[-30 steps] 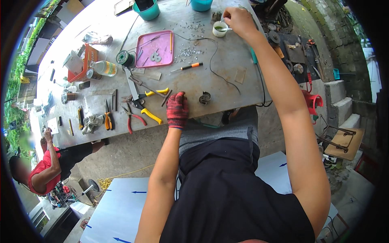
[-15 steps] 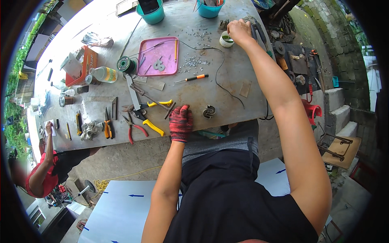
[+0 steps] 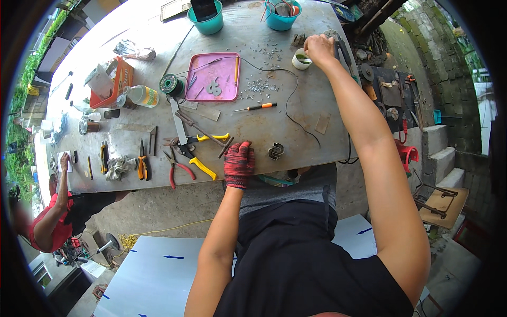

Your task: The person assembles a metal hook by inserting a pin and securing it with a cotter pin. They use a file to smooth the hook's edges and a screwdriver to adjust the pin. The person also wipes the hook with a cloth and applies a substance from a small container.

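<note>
My left hand, in a red and black knit glove, rests on the near edge of the metal table with its fingers laid on the surface. Beside its fingertips lies the crossbar of a rusty T-shaped rod. A metal S-shaped piece sits to its right. Far off at the right, my bare right hand has its fingers curled in, close beside a small white cup with something green inside. Whatever those fingers may hold is hidden.
Yellow-handled snips, red pliers and an orange screwdriver lie on the table. Behind them are a pink tray, small scattered metal bits and teal buckets. Another person writes at the left end.
The whole view has shifted slightly, so the table things appear a little lower and to the right. My right hand stays by the white cup, and my left keeps its place at the edge.
</note>
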Available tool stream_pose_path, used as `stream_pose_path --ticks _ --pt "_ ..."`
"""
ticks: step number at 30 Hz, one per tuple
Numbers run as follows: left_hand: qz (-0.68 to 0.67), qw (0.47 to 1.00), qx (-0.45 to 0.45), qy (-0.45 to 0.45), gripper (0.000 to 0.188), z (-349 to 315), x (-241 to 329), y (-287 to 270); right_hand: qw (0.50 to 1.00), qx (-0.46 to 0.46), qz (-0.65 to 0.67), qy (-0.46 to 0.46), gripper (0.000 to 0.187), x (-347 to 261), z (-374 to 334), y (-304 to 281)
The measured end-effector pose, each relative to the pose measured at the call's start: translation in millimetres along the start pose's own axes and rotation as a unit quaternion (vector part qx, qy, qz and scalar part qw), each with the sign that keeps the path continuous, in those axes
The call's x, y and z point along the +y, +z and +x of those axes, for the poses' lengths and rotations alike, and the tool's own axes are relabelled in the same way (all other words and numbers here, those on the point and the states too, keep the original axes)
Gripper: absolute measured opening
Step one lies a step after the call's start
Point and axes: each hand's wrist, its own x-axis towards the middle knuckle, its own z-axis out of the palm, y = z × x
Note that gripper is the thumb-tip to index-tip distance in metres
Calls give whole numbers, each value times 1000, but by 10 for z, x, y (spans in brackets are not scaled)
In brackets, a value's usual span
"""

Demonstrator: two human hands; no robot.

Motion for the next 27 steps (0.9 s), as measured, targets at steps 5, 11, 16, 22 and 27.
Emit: stream_pose_path --ticks 5,11,16,22,27 --pt "-2 1000 6 4 30 -15 -23 39 998 37 39 22 9 132 -83 -321" --pt "5 1000 19 3 31 -15 -41 24 985 43 167 16 19 276 -500 -883" --pt "-8 999 37 9 30 -16 -53 16 932 -24 362 -11 35 -125 -1524 -1376" --pt "13 1000 23 14 27 17 -10 -17 905 -26 418 -78 17 -605 -2674 -911" --pt "1 1000 16 3 24 36 27 -25 919 -2 381 -98 7 -1012 -3173 -487"
